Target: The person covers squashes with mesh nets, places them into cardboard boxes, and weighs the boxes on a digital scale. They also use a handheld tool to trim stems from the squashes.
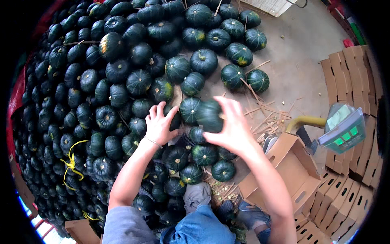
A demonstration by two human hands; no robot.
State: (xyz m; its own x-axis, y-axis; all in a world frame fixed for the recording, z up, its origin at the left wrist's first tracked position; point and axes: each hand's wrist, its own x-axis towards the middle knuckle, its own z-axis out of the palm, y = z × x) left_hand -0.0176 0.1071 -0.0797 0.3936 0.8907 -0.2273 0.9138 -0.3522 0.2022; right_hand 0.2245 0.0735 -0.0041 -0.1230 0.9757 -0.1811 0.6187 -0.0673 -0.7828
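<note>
My right hand [232, 129] curves round the right side of a dark green kabocha squash [209, 115], which is smeared by motion. My left hand [160, 125] has its fingers and thumb spread over the pile's edge. A dark squash shows partly between that thumb and forefinger; whether the hand touches it is hard to tell. Between my hands lies another striped squash [189, 110], with a smaller one [197, 134] just below it. Closer to my body sit several more, among them a round squash [204, 154] and a yellow-patched one [191, 174].
A large heap of squashes [106, 117] fills the left, with yellow twine [71, 166] on it. An open cardboard box [284, 171] stands at my right, near a digital scale display [343, 132] on a yellow post. Stacked cartons [339, 199] line the far right. Straw [270, 118] litters the concrete floor.
</note>
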